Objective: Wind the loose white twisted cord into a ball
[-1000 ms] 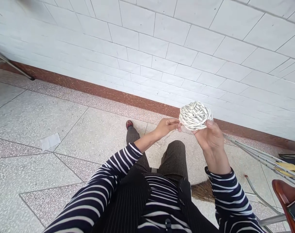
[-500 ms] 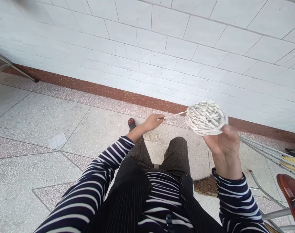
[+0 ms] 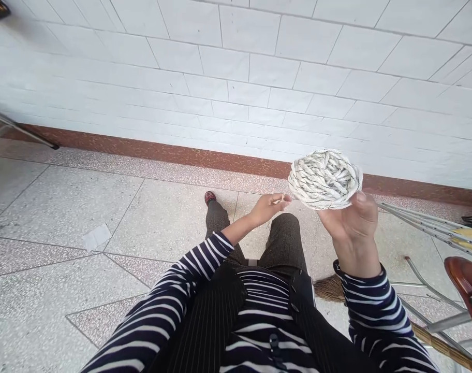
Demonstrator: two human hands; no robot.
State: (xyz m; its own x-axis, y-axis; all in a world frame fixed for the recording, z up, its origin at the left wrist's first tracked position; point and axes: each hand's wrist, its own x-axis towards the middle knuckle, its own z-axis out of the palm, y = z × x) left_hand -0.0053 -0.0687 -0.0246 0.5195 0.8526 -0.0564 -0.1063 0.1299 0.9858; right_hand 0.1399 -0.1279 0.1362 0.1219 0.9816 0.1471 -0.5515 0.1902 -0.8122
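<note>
A thick bundle of white rope (image 3: pixel 324 180) with dark flecks is wound into a rounded coil, held up in front of the tiled wall. My right hand (image 3: pixel 354 225) grips it from below, thumb at the lower right edge; the other fingers are hidden behind it. Just left of the coil, my left hand (image 3: pixel 271 207) is closed in a pinch. A short pale bit of rope shows between its thumb and fingertips, close to the coil's left side.
A broom (image 3: pixel 329 287) lies behind my right forearm. Metal crutches (image 3: pixel 418 223) and a chair with a brown wooden arm (image 3: pixel 463 282) stand at the right. A white paper (image 3: pixel 96 237) lies on the floor at left. A metal leg (image 3: pixel 30 132) meets the floor by the wall.
My left hand has moved right, up to the coil, and the stretched length of rope between them no longer shows. The coil and right hand have shifted slightly left and up in view.
</note>
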